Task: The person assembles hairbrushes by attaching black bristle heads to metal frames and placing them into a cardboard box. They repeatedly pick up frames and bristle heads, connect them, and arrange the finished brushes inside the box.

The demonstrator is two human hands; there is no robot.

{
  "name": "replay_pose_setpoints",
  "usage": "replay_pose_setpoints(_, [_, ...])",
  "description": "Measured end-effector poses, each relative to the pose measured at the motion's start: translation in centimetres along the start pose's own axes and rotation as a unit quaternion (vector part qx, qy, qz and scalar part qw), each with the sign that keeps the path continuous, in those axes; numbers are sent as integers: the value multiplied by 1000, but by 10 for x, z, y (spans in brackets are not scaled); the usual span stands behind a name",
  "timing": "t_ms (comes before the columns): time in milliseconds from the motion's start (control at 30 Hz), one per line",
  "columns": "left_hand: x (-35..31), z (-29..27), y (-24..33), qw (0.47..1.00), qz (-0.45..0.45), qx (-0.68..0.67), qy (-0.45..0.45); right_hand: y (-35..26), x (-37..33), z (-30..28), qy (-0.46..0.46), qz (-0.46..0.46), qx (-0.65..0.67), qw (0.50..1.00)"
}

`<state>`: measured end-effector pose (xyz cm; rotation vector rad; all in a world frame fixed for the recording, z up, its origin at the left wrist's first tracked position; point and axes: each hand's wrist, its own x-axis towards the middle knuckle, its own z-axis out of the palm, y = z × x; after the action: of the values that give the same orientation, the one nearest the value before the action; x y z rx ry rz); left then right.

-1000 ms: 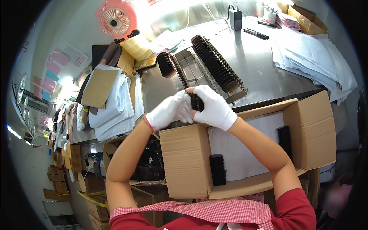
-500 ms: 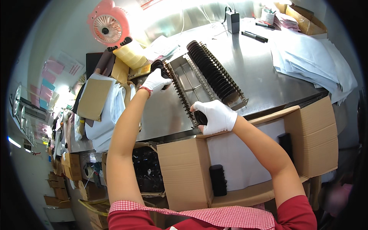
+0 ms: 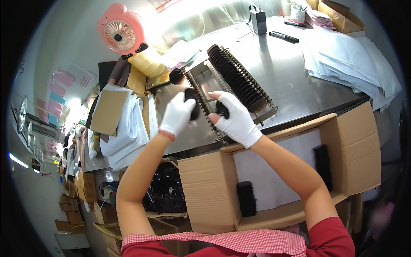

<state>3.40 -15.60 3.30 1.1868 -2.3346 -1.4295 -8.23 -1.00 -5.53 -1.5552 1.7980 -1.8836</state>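
Note:
My left hand [image 3: 176,115], in a white fingerless glove, is closed on a dark oval lens [image 3: 192,104], perhaps a small stack, over the left rail of a slotted metal rack [image 3: 269,115]. Facing it, my right hand [image 3: 236,121] grips more dark lenses [image 3: 222,110] above the rack's open middle; how many is hidden by the fingers. Along the rack's right side stands a long row of dark lenses [image 3: 235,77], upright and close together. Another dark lens piece [image 3: 176,76] sits at the far end of the left rail.
An open cardboard box [image 3: 207,192] by the table's front edge holds two black ridged rolls [image 3: 246,199]. Left of it, another box contains shiny dark pieces [image 3: 165,188]. White paper sheets [image 3: 342,60] lie at right, a pink fan [image 3: 122,32] at far left, a black adapter [image 3: 258,21] behind.
My left hand has come down toward me from the rack's far left end, leaving dark lenses there and carrying a dark piece. My right hand has lifted slightly away, still gripping dark lenses.

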Motion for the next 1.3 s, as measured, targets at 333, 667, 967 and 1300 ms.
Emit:
replay_pose_setpoints(333, [63, -23, -40, 968, 194, 160, 1, -8, -10, -12, -72, 1, -89, 993])
replay_pose_setpoints(667, [194, -59, -62, 923, 141, 352, 69, 8, -11, -21, -237, -23, -128, 963])
replay_pose_setpoints(967, [140, -63, -44, 783, 138, 557, 239, 10, -17, -5, -83, 37, -80, 993])
replay_pose_setpoints(1300, [-88, 63, -31, 973, 188, -116, -75, -51, -68, 0, 85, -69, -49, 993])
